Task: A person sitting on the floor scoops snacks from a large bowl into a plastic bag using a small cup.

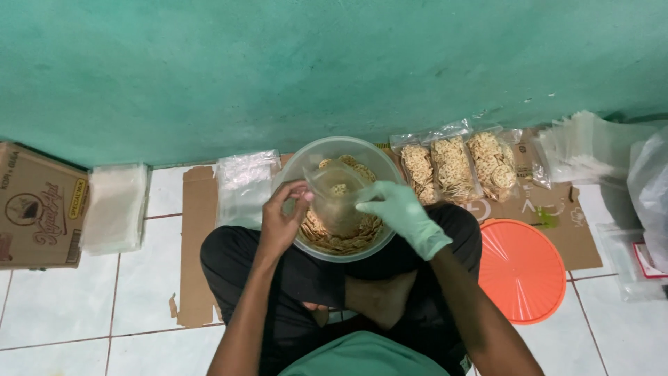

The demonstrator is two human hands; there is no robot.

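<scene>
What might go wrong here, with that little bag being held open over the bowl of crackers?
1. The thin clear bag is held only at its rim by the bare left hand and the gloved right hand; it may slip and spill crackers.
2. The clear bowl rests on the person's lap, so it could tip.
3. The filled packs lie on floor cardboard nearby, where they could be crushed.

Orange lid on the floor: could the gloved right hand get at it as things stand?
Probably yes. The orange lid lies uncovered beside the person's right knee, nothing on it; but the right hand is holding the clear bag over the bowl.
</scene>
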